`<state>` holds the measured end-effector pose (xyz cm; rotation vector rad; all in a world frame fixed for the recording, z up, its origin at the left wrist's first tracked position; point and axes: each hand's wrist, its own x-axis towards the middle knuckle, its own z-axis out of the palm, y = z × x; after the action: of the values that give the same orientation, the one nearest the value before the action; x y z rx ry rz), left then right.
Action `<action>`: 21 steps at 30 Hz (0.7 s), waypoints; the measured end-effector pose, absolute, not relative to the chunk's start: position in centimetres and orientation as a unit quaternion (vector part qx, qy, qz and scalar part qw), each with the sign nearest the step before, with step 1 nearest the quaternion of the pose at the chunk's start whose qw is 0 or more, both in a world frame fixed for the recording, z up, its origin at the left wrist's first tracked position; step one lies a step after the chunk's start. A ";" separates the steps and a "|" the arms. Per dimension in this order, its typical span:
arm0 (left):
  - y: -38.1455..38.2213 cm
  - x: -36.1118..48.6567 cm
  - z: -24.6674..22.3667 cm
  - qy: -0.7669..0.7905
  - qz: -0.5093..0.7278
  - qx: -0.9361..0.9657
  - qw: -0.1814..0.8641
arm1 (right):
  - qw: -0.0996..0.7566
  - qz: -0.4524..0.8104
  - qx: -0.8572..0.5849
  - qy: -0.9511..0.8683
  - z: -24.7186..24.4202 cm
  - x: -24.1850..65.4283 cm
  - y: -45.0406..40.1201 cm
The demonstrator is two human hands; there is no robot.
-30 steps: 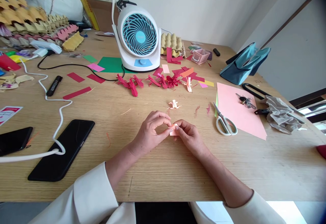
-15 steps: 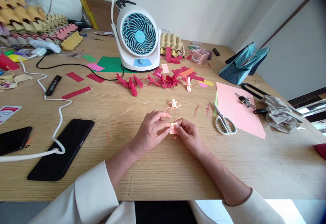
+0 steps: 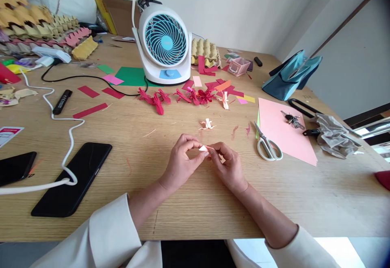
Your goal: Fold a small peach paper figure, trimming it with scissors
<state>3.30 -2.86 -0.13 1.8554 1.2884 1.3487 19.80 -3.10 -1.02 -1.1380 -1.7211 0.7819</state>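
Sitting pinched between both hands (image 3: 182,159) (image 3: 230,168), small pink paper (image 3: 203,148)

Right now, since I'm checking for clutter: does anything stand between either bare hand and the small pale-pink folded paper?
Nothing visible does. The bare left hand and bare right hand both hold the small pale-pink folded paper directly.

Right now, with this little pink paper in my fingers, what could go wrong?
The pink paper between your left hand and right hand is small, so it might slip or crease crookedly. The nearer pale figure lies just beyond your hands and could get knocked. If running, the fan could scatter the red figures before it.
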 end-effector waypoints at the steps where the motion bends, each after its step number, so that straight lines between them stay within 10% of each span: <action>1: -2.9 3.4 -0.4 0.477 0.497 0.675 0.264 | 0.452 0.307 -0.461 -0.699 -1.1 19.8 -3.1; 21: -2.4 2.6 0.0 0.443 0.471 0.733 0.212 | 0.457 0.549 -0.430 -0.552 -0.6 19.3 -2.5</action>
<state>2.64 -2.41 -0.05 2.0367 1.2291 1.3069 19.25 -2.50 -0.57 -1.0594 -1.3614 1.3524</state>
